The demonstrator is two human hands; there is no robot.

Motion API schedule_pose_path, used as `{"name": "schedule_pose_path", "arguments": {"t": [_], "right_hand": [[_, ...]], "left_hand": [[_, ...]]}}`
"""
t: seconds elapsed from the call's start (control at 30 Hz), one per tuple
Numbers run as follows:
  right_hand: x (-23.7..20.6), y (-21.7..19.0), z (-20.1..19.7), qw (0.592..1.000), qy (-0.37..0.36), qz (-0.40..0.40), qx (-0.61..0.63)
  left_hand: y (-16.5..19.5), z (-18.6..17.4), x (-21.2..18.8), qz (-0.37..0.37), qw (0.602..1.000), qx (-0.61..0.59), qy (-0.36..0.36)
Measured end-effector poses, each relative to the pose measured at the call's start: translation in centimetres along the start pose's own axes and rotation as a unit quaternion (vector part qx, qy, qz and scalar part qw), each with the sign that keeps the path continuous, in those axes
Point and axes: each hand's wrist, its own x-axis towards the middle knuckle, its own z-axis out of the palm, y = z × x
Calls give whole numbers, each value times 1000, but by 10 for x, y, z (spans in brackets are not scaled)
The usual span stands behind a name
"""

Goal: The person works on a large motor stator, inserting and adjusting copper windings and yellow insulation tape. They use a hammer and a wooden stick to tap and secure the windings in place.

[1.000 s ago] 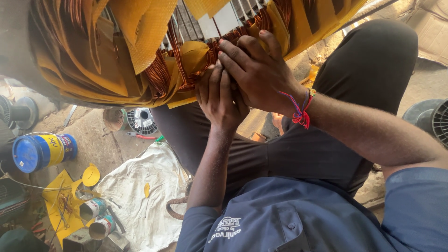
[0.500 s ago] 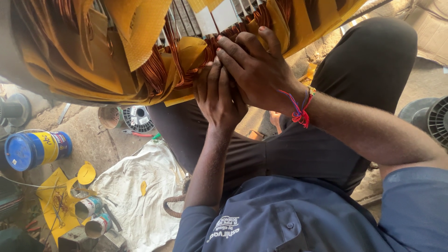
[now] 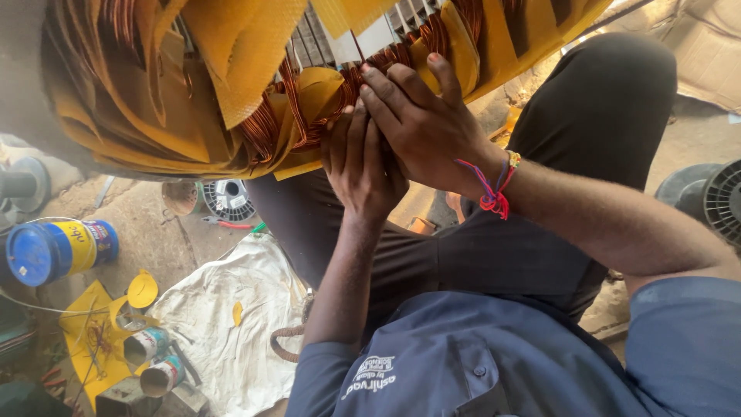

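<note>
Copper wire [image 3: 285, 127], wound in thick reddish bundles, sits in the slots of a big motor core [image 3: 340, 38] held just above the person's lap, wrapped in yellow insulating paper [image 3: 239, 54]. The left hand [image 3: 359, 166] lies flat against the lower bundle, fingers [image 3: 351, 127] stretched out and pressing rather than gripping. The right hand [image 3: 424, 127] rests over it, fingers spread and curled a little onto the coil; I see nothing pinched between them.

To my eye the wire bends under firm pressure but springs back, and its coating looks easy to scratch. The paper seems stiff and likely to crease or tear. The core looks heavy, best steadied by its body, while the coils are better pushed with flat fingertips near the slot mouths.

Down on the floor lie a white cloth [image 3: 231, 324], a blue and yellow tin [image 3: 58, 249] on its side, two small tape rolls [image 3: 154, 359] on a yellow sheet [image 3: 96, 316], and a black ribbed fan cover [image 3: 722, 201] well to the right. Loose flaps of paper crowd the coil and hide much of it.
</note>
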Motion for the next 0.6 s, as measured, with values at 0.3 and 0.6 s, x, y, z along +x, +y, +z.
{"name": "schedule_pose_path", "arguments": {"t": [0.3, 0.6], "right_hand": [[-4, 1, 8, 1000, 7, 10, 26], [-4, 1, 6, 1000, 8, 3, 25]], "left_hand": [[4, -5, -2, -13, 1000, 8, -2], [7, -16, 2, -13, 1000, -20, 7]]}}
